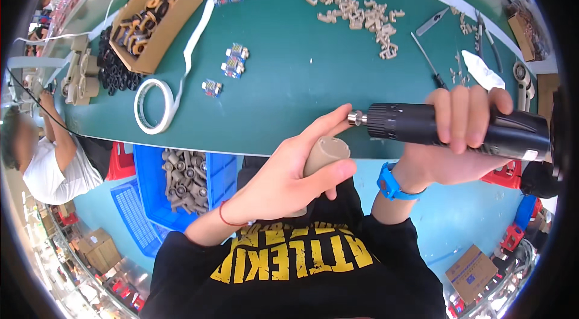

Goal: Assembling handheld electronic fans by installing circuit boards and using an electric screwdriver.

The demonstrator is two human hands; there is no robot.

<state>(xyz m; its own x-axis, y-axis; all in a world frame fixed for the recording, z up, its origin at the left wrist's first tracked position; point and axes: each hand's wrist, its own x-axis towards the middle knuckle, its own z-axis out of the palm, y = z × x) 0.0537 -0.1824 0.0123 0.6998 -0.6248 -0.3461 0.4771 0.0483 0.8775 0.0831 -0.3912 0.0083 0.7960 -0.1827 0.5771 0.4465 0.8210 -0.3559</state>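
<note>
My left hand point(289, 174) is wrapped round a beige plastic housing point(327, 153) with a round, hollow-looking upper end, held just off the table's near edge. In my right hand point(461, 120) lies a black electric screwdriver point(401, 122), nearly level and pointing left. Its silver tip point(357, 118) is right at my left index fingertip, above and to the right of the housing; whether they touch I cannot tell. My palm and fingers hide part of the housing.
The green table point(271, 102) bears small beige parts point(356, 14), a tape roll point(154, 107), small printed packets point(234, 61), a carton of black and orange rings point(155, 17) and a thin screwdriver point(429, 61). A blue crate point(220, 180) of similar housings stands below left. Another person point(57, 162) sits at left.
</note>
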